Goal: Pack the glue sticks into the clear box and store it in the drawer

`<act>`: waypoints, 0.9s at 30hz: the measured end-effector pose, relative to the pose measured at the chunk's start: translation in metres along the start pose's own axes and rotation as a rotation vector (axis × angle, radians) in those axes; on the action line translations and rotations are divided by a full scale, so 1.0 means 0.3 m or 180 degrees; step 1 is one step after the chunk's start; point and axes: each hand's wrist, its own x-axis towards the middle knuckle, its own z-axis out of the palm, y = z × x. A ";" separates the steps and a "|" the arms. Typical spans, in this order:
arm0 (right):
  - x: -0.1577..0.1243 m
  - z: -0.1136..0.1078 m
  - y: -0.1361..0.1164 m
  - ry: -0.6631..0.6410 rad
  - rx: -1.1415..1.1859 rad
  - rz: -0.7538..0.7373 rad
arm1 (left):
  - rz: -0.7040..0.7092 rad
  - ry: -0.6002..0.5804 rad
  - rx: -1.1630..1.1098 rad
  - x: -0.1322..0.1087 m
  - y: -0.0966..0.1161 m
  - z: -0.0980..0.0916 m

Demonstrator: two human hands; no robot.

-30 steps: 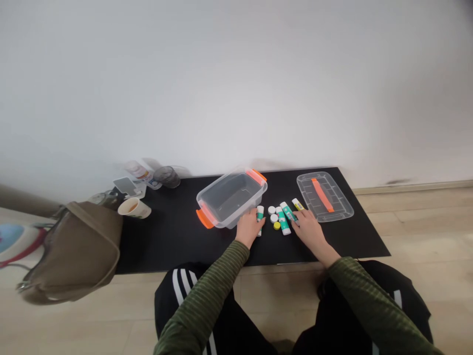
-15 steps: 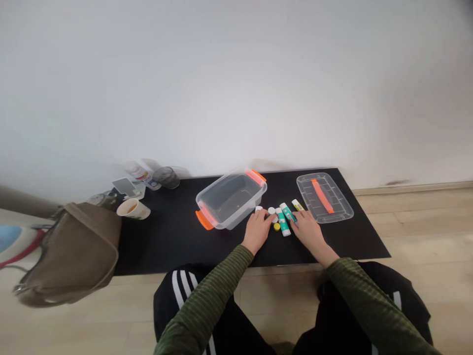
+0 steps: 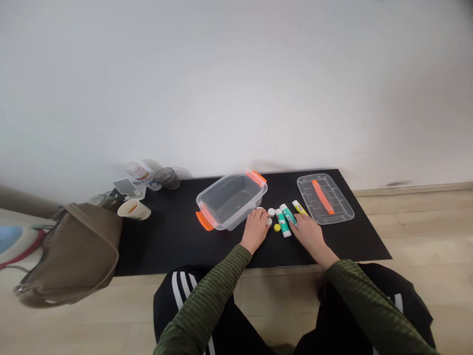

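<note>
On a black mat (image 3: 173, 241) lie several glue sticks: two teal ones (image 3: 284, 224), a yellow one (image 3: 298, 207), and loose white (image 3: 271, 212) and yellow caps (image 3: 277, 227). My left hand (image 3: 254, 230) lies just right of a clear plastic box (image 3: 231, 199) with orange latches. Its fingers curl over a glue stick, and only white ends show at the fingertips. My right hand (image 3: 309, 230) lies flat, with its fingers stretched out and its fingertips touching the teal and yellow sticks. The box looks empty.
The box's clear lid (image 3: 325, 197), with an orange handle, lies at the mat's right end. At the left are a paper cup (image 3: 133, 209), a phone (image 3: 125, 186), a bottle, a dark glass (image 3: 167, 176) and a brown bag (image 3: 70, 254). A white wall stands behind.
My left hand slid right from the box's corner over the teal glue stick, which is now hidden under its fingers. My right hand has stayed on the sticks.
</note>
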 end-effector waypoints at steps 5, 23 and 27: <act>0.008 -0.019 -0.004 -0.0251 -0.0079 0.0095 | -0.0182 0.0286 -0.1073 0.002 0.001 -0.020; -0.053 -0.109 -0.001 -0.0320 0.3145 0.0278 | -0.1804 0.0220 -0.6039 -0.014 0.036 -0.069; -0.082 -0.110 -0.034 -0.0322 0.3149 -0.0137 | -0.1903 0.0178 -0.6250 -0.021 0.039 -0.085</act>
